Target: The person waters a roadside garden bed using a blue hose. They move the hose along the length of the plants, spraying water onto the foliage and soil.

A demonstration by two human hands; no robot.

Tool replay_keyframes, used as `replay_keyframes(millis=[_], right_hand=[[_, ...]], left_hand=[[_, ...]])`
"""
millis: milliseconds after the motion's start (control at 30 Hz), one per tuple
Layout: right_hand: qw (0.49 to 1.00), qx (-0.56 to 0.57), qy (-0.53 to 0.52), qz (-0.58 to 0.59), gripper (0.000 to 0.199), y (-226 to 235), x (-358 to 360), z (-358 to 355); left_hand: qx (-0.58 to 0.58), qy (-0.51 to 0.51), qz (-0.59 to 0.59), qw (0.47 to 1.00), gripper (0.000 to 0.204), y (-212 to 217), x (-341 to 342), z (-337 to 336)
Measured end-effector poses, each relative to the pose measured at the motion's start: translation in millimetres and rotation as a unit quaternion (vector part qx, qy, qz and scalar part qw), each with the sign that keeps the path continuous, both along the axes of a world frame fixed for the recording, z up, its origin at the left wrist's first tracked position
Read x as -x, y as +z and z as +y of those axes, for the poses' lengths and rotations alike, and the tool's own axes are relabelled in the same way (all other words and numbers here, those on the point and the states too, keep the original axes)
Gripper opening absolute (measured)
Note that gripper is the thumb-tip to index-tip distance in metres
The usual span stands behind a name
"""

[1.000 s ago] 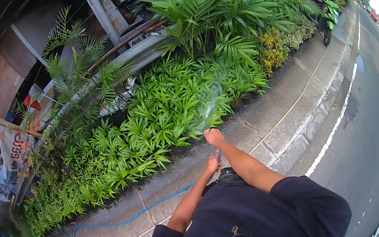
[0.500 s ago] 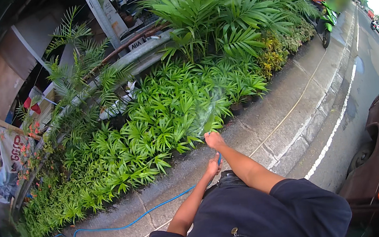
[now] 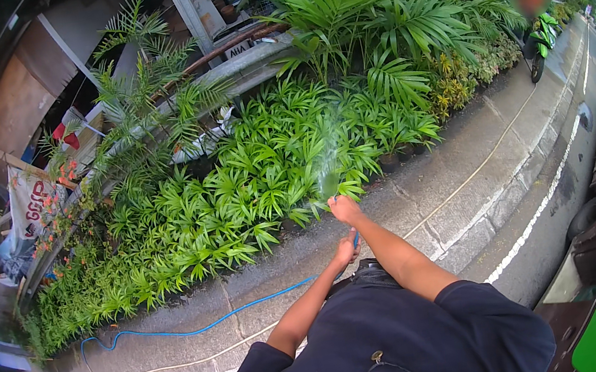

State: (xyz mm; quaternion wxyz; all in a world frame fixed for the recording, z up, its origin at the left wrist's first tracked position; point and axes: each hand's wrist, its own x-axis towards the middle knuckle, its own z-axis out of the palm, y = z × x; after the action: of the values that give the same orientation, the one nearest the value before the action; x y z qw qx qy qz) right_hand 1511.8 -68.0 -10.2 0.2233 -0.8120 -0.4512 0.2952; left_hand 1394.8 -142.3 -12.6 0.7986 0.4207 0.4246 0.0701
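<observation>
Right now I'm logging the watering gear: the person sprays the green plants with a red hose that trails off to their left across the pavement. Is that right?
Not quite: the hose is blue, not red. The head view shows it running from the person's left hand off to their left across the pavement, while the right hand aims the spray at the green plants.

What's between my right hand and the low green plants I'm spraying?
In the head view, only a spray of water and bare pavement lie between the right hand and the low green plants.

Soft, even daylight, no hard shadows; strong fisheye bending, black vignette around the rim.
</observation>
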Motion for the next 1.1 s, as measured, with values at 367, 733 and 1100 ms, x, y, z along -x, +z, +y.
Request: replay_keyframes(millis=[367, 733, 1100], right_hand=[[0.995, 0.041, -0.093, 0.012, 0.047, 12, -30, -41], [0.993, -0.006, -0.086, 0.077, 0.050, -2, -33, -38], [0.981, -0.015, -0.175, 0.077, 0.053, -12, -40, -35]], left_hand=[[-0.010, -0.072, 0.004, 0.997, 0.050, -9, -22, -18], [-0.014, -0.057, 0.020, 0.998, 0.050, -26, -22, -19], [-0.025, -0.071, 0.031, 0.997, 0.048, -25, -20, -12]])
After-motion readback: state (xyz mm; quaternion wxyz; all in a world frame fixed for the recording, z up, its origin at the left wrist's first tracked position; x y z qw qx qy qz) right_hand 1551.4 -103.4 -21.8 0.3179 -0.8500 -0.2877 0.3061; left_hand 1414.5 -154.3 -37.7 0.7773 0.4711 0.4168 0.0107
